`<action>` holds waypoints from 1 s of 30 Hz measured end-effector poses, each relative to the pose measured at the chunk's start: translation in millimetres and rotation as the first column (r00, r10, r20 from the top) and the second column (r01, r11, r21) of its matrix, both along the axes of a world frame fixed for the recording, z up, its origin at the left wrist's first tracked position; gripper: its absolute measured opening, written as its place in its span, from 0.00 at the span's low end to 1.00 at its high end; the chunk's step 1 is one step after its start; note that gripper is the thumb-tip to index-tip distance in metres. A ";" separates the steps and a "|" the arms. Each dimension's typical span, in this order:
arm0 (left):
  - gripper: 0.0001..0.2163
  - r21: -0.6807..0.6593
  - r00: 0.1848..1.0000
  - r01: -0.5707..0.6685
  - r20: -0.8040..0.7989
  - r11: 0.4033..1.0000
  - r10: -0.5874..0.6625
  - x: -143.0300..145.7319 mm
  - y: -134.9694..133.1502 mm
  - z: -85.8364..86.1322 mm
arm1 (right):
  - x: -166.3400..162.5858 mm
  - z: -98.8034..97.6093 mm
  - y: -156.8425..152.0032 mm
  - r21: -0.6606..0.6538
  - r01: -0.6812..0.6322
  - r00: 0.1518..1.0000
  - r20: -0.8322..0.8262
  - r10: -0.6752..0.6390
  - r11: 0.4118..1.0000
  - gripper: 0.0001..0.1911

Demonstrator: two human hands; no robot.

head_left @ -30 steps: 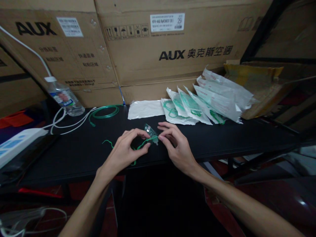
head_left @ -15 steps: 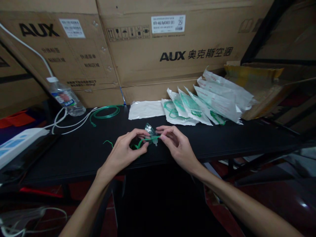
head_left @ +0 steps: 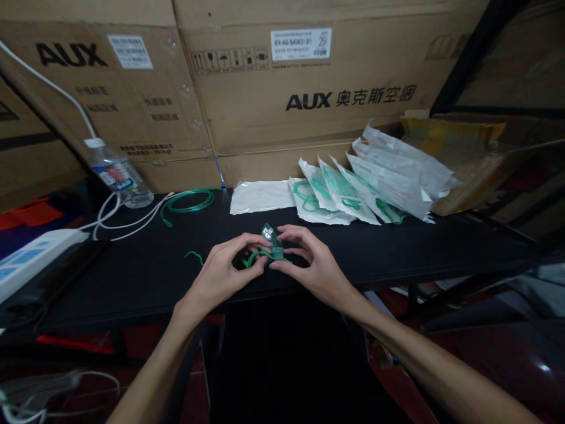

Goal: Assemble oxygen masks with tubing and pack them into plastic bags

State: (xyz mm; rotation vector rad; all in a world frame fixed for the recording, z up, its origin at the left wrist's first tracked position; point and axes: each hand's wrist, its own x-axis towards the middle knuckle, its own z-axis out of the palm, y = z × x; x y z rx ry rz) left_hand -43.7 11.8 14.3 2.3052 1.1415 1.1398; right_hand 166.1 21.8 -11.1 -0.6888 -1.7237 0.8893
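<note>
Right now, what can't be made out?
All head view:
Mask: left part hidden by the left hand.
Strap: a stretch hidden behind the left hand.
Packets: print too small and faint.
Power strip: cut off by the left edge.
Bottle: part of its label blurred.

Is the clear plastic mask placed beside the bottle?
No, the clear plastic mask is between the left hand and the right hand, while the bottle is farther left.

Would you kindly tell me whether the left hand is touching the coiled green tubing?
Apart: the head view shows black tabletop between the left hand and the coiled green tubing, which lies farther back.
</note>
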 end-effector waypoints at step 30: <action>0.09 -0.032 0.998 0.049 -0.040 0.998 -0.050 -1.4 -0.7 -0.5 | -0.4 6.5 0.3 -0.240 -0.016 0.992 -0.125 -0.014 0.971 0.12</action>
